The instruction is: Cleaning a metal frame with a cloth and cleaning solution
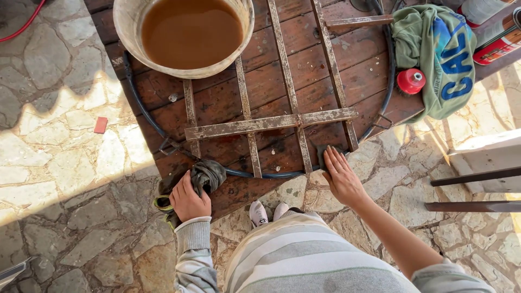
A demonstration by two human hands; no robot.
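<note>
Partly, the right hand hides a dark pad.

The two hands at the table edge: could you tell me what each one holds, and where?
The left hand clutches a bunched dark rag at its near end. The right hand grips nothing, pressing a small dark pad flat.

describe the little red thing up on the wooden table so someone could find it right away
Start at the round wooden table and go to its right edge, where a crumpled green cloth lies. The red cap touches the cloth's left side, small, round and bright red, with a pale centre.
</note>
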